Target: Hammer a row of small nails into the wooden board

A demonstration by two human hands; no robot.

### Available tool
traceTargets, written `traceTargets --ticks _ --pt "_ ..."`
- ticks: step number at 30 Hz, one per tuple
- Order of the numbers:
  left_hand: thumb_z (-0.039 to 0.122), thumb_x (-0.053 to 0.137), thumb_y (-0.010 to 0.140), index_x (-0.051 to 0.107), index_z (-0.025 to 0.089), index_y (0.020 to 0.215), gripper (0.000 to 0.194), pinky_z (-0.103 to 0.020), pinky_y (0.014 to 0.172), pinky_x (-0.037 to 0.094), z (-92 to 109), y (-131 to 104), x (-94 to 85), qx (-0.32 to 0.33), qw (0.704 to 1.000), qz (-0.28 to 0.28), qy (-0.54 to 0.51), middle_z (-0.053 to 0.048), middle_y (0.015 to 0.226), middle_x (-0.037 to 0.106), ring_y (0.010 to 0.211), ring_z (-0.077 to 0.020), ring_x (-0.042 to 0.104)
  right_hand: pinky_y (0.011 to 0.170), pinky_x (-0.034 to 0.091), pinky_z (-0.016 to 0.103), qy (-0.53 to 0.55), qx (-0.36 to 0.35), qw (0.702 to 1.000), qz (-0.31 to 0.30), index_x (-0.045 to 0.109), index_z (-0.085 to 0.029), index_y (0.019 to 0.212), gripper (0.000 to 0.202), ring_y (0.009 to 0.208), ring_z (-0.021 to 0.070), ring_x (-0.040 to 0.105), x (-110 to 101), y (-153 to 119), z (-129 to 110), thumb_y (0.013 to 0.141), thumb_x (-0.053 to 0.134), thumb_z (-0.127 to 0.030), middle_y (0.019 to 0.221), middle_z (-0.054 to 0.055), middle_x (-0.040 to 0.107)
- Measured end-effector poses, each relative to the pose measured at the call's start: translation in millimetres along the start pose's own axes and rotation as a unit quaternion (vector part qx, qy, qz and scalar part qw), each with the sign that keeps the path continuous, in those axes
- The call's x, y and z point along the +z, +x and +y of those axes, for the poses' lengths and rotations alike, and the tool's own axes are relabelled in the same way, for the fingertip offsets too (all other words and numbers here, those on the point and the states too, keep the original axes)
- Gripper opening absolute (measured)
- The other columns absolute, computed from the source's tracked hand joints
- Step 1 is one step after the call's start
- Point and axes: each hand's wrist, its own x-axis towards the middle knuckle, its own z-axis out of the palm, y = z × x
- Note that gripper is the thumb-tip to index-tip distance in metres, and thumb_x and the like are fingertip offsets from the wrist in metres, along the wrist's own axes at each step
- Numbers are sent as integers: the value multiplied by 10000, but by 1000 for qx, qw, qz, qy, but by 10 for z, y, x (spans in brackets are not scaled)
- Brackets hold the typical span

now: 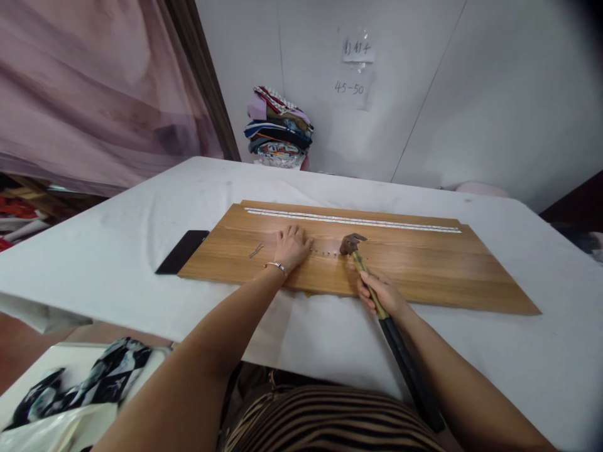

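My right hand (379, 292) grips a claw hammer (384, 317) partway along its handle, which is yellowish above and black below. Its rusty head is low over the wooden board (424, 263), by the right end of a short row of nails (328, 253); whether it touches a nail I cannot tell. Flat on the board, fingers apart, my left hand (291, 247) lies just left of that row. Left of this hand is a small bunch of loose nails (255, 250). Two white measuring strips (353, 220) run along the board's far side.
The board rests on a white-covered table (117, 232). A black flat object (183, 252) sticks out from the board's left end. Folded cloths (280, 129) are stacked behind the table, against the wall. Patterned fabric (94, 376) lies at the lower left. A pink curtain (103, 81) hangs at left.
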Motion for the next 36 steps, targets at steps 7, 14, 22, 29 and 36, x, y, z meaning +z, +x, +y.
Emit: traceTargets --ticks 7,14,22,29,36 --pt "457 436 1008 647 210 1172 363 -500 1123 347 -12 2 7 1 1000 0 4 -142 1364 638 1346 -313 481 280 290 188 4 -8 1000 9 576 -209 1179 631 320 75 347 6 -4 -10 736 745 -626 529 -125 441" --pt "454 433 1008 650 213 1172 363 -502 1125 345 -10 -5 0 1 1000 3 2 -140 1375 631 1344 -316 481 281 297 184 3 -5 1000 12 578 -217 1172 605 319 77 345 -26 17 2 746 744 -614 522 -126 434" --pt "464 429 1010 648 224 1200 377 -505 1130 343 -6 -2 1 -3 1000 0 3 -140 1386 623 1352 -315 474 281 295 192 9 -19 1000 -2 573 -209 1203 625 323 78 351 -7 -8 2 759 739 -615 536 -122 449" --pt "450 437 1009 649 218 1182 359 -511 1133 338 0 -5 -12 -5 1000 -3 0 -143 1379 625 1363 -319 467 279 290 190 -4 -4 1000 2 584 -214 1136 603 321 74 346 20 -9 -13 729 744 -628 531 -122 439" --pt "463 430 1007 653 216 1166 369 -507 1123 346 -22 8 33 2 1000 6 -2 -140 1334 641 1336 -319 483 275 291 191 4 -11 1000 2 582 -209 1196 637 317 76 342 -8 0 10 744 742 -630 529 -123 440"
